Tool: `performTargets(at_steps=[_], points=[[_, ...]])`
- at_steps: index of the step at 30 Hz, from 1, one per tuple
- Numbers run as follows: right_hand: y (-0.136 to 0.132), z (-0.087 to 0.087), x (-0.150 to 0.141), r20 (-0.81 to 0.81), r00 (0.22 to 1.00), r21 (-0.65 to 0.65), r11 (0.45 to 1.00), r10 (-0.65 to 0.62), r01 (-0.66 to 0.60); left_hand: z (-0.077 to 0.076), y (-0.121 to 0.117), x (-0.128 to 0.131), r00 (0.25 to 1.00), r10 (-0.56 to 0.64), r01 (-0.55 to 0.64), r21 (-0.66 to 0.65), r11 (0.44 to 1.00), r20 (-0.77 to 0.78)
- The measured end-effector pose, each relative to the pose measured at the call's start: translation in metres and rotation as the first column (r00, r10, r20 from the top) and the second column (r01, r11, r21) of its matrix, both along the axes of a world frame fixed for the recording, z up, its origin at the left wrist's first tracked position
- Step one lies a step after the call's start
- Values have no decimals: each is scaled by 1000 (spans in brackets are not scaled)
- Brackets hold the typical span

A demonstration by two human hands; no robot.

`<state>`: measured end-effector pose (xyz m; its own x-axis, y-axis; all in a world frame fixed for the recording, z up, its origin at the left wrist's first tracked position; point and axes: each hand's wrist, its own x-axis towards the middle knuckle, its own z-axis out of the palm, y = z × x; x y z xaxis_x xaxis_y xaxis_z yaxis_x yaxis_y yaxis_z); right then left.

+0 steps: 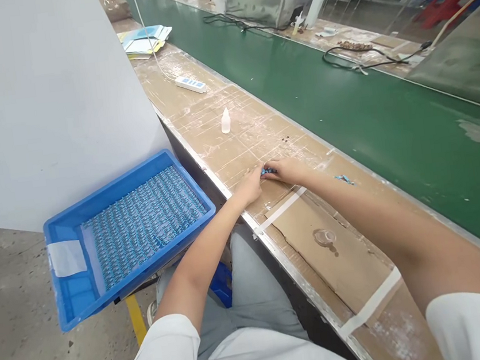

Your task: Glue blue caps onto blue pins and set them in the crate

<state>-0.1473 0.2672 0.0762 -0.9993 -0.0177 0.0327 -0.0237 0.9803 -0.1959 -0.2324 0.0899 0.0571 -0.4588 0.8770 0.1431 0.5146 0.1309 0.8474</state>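
Note:
My left hand (249, 186) and my right hand (286, 170) meet over the cardboard-covered bench. Between their fingertips is a small blue piece (268, 171), mostly covered by the fingers, so its exact kind does not show. Both hands are closed on it. A few similar blue pieces (344, 179) lie on the bench to the right of my right hand. Beyond the hands stands a small white dropper bottle (225, 121). At my left, a blue plastic tray (127, 196) holds many small blue pieces in close rows.
A green conveyor belt (299, 86) runs along the bench's far side. A white power strip (191, 84) and papers (146, 40) lie farther up the bench. Near my right forearm, a small clear round dish (324, 237) rests on cardboard. A white panel (40, 99) rises behind the tray.

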Motion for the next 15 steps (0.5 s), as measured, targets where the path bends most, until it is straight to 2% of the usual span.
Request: performTargets(at_steps=[9, 13, 15], points=[[17, 0, 6, -7, 985, -139, 976, -173, 170, 5, 11, -9, 994, 95, -99, 73, 992, 54], [23, 8, 13, -36, 954, -277, 920, -299, 278, 7, 9, -7, 960, 239, -259, 142, 955, 143], [22, 17, 17, -47, 931, -328, 886, -362, 328, 14, 4, -1, 907, 342, -396, 225, 890, 246]])
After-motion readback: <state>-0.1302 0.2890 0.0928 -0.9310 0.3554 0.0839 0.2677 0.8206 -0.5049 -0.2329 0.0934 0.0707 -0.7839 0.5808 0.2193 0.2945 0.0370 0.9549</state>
